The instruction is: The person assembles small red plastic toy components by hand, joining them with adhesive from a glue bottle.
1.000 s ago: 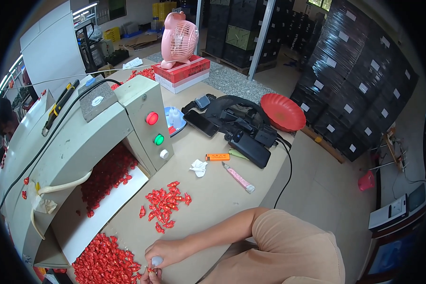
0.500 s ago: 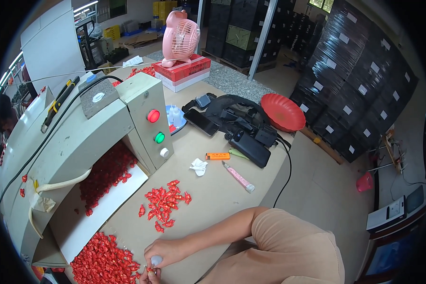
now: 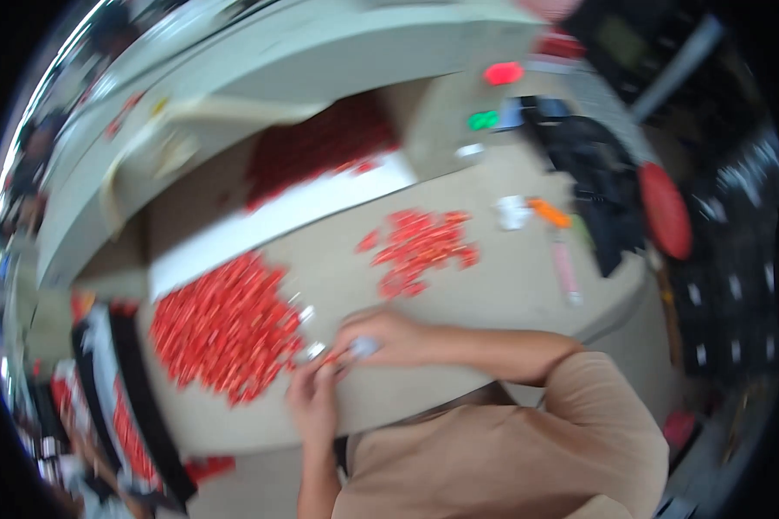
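Note:
My right hand (image 3: 388, 337) is closed around a small whitish plastic bottle (image 3: 364, 347), whose rounded end pokes out of the fist. Fingertips of my left hand (image 3: 312, 396) pinch a small red piece (image 3: 336, 359) right against the right hand; motion blur hides its detail. Left of both hands spreads a big heap of small shiny red pieces (image 3: 225, 333). A smaller group of like red pieces (image 3: 420, 246) lies beyond my right hand. A few small silvery bits (image 3: 307, 314) lie between the heap and my hands.
A pale green machine (image 3: 260, 73) with red and green buttons arches over the far side, more red pieces (image 3: 320, 143) inside it. Rightward on the table (image 3: 502, 277) lie crumpled tissue (image 3: 512, 213), an orange lighter (image 3: 550, 213), a pink cutter (image 3: 566, 272) and black devices (image 3: 593, 186).
The view has swung left and down, so the table appears shifted right and my left forearm now shows. Both hands stay together with the bottle and the red piece.

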A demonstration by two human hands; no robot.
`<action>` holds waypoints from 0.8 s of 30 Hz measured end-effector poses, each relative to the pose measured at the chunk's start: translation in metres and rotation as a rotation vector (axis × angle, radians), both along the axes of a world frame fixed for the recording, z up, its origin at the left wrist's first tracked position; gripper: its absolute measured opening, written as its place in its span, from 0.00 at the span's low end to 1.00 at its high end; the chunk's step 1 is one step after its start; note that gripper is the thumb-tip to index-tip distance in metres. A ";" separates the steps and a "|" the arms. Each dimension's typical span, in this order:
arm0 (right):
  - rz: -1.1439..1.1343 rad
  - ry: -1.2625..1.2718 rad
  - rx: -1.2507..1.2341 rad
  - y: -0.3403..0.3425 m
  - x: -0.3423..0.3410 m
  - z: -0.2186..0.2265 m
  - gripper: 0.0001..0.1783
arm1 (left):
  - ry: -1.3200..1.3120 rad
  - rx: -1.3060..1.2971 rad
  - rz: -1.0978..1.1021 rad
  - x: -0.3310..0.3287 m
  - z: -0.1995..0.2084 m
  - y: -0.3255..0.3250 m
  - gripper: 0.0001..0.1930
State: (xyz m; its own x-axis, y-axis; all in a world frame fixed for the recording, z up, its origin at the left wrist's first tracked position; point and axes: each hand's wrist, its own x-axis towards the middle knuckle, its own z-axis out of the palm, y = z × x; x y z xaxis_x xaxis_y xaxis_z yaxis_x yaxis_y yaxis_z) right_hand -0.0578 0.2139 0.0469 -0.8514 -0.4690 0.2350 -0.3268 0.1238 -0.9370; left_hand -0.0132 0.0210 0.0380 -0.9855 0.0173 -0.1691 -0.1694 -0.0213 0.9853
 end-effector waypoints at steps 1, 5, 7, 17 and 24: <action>-0.011 0.002 -0.024 0.003 0.000 0.003 0.05 | 0.000 0.095 0.008 -0.001 -0.002 0.003 0.08; 0.001 -0.065 -0.040 -0.006 0.000 0.008 0.07 | -0.013 0.229 -0.008 0.001 -0.001 0.000 0.08; -0.030 -0.027 -0.040 -0.011 -0.003 0.004 0.07 | -0.029 0.256 0.018 0.003 -0.001 -0.006 0.08; -0.065 -0.049 0.010 -0.021 0.001 0.002 0.08 | 0.016 0.256 0.009 0.004 -0.003 -0.013 0.11; -0.052 -0.042 -0.024 -0.021 0.004 0.003 0.09 | 0.048 0.274 0.002 0.006 -0.004 -0.013 0.10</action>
